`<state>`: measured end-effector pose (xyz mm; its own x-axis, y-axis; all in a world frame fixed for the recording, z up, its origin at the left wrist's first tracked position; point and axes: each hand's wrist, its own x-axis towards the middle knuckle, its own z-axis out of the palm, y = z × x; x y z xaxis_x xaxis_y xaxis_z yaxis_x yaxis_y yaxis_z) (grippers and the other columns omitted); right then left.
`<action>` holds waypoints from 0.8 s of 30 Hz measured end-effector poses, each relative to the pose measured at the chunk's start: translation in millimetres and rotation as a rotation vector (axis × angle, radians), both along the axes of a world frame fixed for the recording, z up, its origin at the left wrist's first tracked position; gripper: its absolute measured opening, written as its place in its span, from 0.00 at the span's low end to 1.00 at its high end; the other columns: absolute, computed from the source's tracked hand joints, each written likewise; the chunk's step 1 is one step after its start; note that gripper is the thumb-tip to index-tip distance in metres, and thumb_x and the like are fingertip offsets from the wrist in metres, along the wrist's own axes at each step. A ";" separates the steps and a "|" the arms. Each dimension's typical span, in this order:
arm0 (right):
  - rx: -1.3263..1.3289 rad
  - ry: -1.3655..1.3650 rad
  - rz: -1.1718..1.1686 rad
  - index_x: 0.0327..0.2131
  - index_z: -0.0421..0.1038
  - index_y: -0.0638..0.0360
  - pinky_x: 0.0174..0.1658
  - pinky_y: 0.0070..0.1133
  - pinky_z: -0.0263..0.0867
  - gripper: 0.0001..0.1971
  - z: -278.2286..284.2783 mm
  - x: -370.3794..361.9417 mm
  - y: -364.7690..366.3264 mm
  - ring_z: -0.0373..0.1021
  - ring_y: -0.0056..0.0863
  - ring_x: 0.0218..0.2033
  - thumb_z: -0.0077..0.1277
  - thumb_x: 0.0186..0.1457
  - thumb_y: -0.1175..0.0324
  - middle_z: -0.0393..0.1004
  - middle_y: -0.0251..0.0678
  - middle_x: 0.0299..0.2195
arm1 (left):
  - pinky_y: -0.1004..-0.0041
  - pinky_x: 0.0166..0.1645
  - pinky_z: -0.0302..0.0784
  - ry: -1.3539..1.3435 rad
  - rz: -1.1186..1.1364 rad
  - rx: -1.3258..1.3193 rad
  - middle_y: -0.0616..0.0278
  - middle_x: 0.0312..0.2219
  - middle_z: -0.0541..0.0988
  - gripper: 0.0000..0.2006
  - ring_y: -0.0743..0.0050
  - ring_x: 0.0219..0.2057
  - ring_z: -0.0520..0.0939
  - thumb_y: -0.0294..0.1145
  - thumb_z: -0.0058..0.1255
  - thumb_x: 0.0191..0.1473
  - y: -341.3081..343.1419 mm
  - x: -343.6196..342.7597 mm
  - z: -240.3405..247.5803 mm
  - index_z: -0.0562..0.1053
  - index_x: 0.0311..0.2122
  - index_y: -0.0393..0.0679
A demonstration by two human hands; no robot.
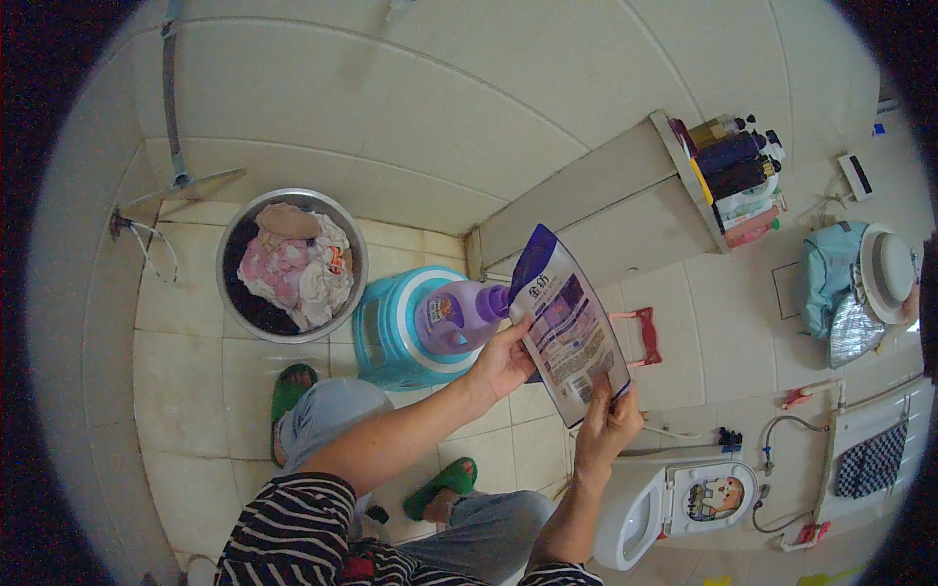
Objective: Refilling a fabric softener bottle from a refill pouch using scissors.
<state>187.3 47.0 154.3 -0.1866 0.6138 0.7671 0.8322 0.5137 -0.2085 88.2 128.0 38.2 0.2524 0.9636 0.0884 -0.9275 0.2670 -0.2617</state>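
Observation:
Between my two hands is a purple-and-white refill pouch (567,337) with printing on its face. My left hand (503,361) grips its left edge, thumb on the front. Its lower right corner is pinched by my right hand (608,420). Just left of the pouch, a translucent purple detergent bottle (451,320) rests on a blue plastic stool or upturned tub (386,337) with white rings. The bottle's darker purple top is close to the pouch's left edge, partly overlapped by it; I cannot tell whether they touch.
A metal basin (362,269) of pink, white and dark clothes sits on the tiled floor at left. A cabinet (596,210) stands against the wall, with several bottles (733,161) on top. A toilet (635,513) is at lower right, and a light-blue bag (831,278) hangs at far right.

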 end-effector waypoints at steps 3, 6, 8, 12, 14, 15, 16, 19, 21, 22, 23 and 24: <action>0.010 0.012 0.012 0.24 0.65 0.64 0.17 0.22 0.56 0.04 -1.4 0.4 0.9 0.60 0.25 0.12 0.48 0.49 0.75 0.64 0.39 0.13 | 0.67 0.48 0.69 0.008 -0.004 -0.023 0.60 0.39 0.74 0.14 0.67 0.41 0.73 0.36 0.49 0.51 0.6 0.2 -0.7 0.68 0.42 0.40; -0.014 0.026 0.002 0.24 0.65 0.64 0.17 0.22 0.56 0.04 -0.7 -0.7 -0.4 0.60 0.25 0.12 0.48 0.49 0.75 0.64 0.39 0.13 | 0.66 0.49 0.68 0.002 0.007 -0.018 0.59 0.39 0.73 0.15 0.66 0.41 0.73 0.36 0.49 0.51 3.0 0.7 -1.6 0.68 0.42 0.40; -0.037 0.009 -0.001 0.28 0.67 0.65 0.20 0.19 0.56 0.03 1.3 -0.7 -3.0 0.59 0.19 0.15 0.47 0.50 0.75 0.65 0.36 0.15 | 0.65 0.50 0.67 -0.012 0.024 0.002 0.59 0.39 0.73 0.15 0.66 0.41 0.73 0.36 0.49 0.51 5.4 1.3 -4.1 0.68 0.42 0.41; -0.071 -0.014 -0.018 0.31 0.68 0.66 0.22 0.16 0.56 0.05 1.3 2.9 -3.3 0.58 0.15 0.18 0.46 0.51 0.75 0.66 0.33 0.18 | 0.65 0.50 0.66 -0.013 0.019 0.006 0.59 0.39 0.73 0.16 0.66 0.42 0.73 0.37 0.49 0.51 8.8 4.0 -7.1 0.67 0.43 0.41; -0.080 -0.001 -0.020 0.31 0.68 0.66 0.22 0.16 0.56 0.05 1.8 1.4 -4.0 0.58 0.15 0.18 0.45 0.51 0.75 0.67 0.33 0.18 | 0.65 0.50 0.66 -0.012 0.024 0.010 0.59 0.40 0.73 0.16 0.66 0.42 0.73 0.38 0.49 0.51 8.0 3.2 -6.2 0.67 0.43 0.41; -0.088 0.012 -0.022 0.32 0.69 0.66 0.22 0.16 0.56 0.05 1.8 0.9 -4.3 0.58 0.15 0.18 0.45 0.51 0.75 0.67 0.33 0.18 | 0.65 0.51 0.66 -0.002 0.030 0.011 0.60 0.40 0.73 0.17 0.66 0.42 0.73 0.39 0.49 0.51 7.5 2.7 -5.9 0.67 0.44 0.41; -0.088 0.012 -0.024 0.32 0.69 0.66 0.22 0.16 0.56 0.05 1.4 1.9 -4.1 0.58 0.15 0.18 0.45 0.51 0.75 0.67 0.33 0.18 | 0.65 0.51 0.65 0.008 0.035 0.012 0.60 0.40 0.73 0.17 0.65 0.43 0.72 0.39 0.48 0.51 4.8 0.8 -1.6 0.67 0.44 0.42; -0.087 0.018 -0.024 0.31 0.68 0.67 0.22 0.16 0.57 0.05 0.2 4.4 -2.8 0.59 0.15 0.18 0.45 0.51 0.76 0.67 0.34 0.18 | 0.64 0.52 0.64 0.007 0.023 0.021 0.61 0.42 0.72 0.19 0.66 0.45 0.72 0.40 0.47 0.52 -4.8 -2.9 10.6 0.65 0.46 0.42; -0.092 0.052 -0.003 0.31 0.68 0.68 0.23 0.15 0.57 0.05 0.5 4.5 -2.3 0.59 0.15 0.19 0.45 0.51 0.76 0.67 0.33 0.18 | 0.64 0.53 0.63 -0.053 -0.042 0.083 0.62 0.44 0.72 0.19 0.66 0.46 0.71 0.40 0.46 0.52 -4.2 3.2 -0.4 0.65 0.47 0.43; -0.090 0.052 -0.006 0.31 0.68 0.68 0.23 0.15 0.57 0.05 0.9 3.8 -2.9 0.59 0.15 0.19 0.45 0.51 0.76 0.67 0.33 0.18 | 0.63 0.53 0.62 -0.116 -0.115 0.147 0.63 0.45 0.71 0.19 0.66 0.46 0.70 0.40 0.45 0.53 -6.2 7.3 -2.2 0.64 0.48 0.44; -0.076 0.052 -0.010 0.30 0.68 0.68 0.23 0.15 0.57 0.05 1.2 1.3 -3.6 0.58 0.15 0.19 0.45 0.51 0.76 0.67 0.33 0.17 | 0.63 0.53 0.62 -0.117 -0.117 0.149 0.63 0.45 0.71 0.19 0.66 0.46 0.70 0.40 0.45 0.53 -8.6 11.4 -4.2 0.64 0.48 0.44; -0.062 0.053 -0.015 0.29 0.68 0.68 0.23 0.15 0.56 0.05 1.7 0.0 -3.8 0.58 0.14 0.18 0.45 0.51 0.75 0.66 0.32 0.17 | 0.63 0.53 0.63 -0.092 -0.191 0.198 0.63 0.45 0.71 0.19 0.67 0.47 0.70 0.40 0.46 0.53 -11.1 15.2 -6.3 0.64 0.48 0.44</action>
